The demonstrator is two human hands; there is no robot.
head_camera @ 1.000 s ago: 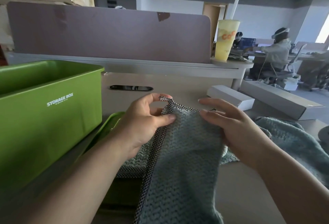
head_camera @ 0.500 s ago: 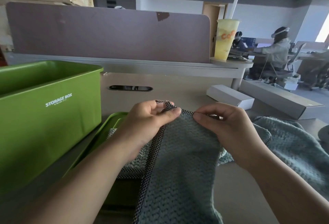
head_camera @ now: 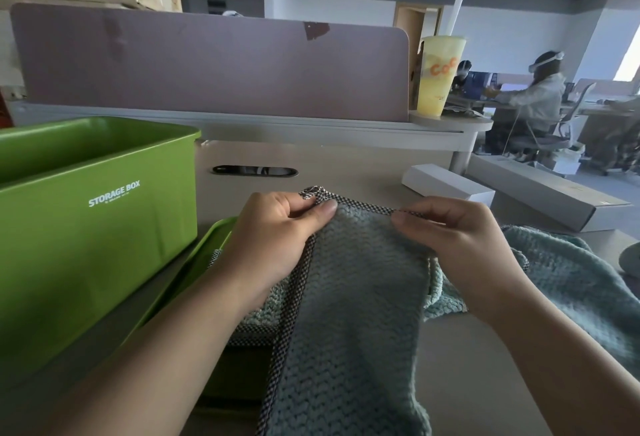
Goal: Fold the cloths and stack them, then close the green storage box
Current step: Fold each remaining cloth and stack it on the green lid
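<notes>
Both hands are pinching the top hem of a teal cloth [head_camera: 353, 304], left hand [head_camera: 277, 235] at the corner, right hand [head_camera: 457, 245] further along. Another cloth [head_camera: 581, 283] is lying unfolded on the right. The green storage box [head_camera: 93, 228] is sitting open on the left with its lid [head_camera: 194, 262] off, so I'm guessing it's early days.

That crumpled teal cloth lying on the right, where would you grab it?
Probably pinch a raised fold near its left edge, from above: the crumpled cloth lies limp on the desk, beside the right hand, which pinches the held cloth.
</notes>
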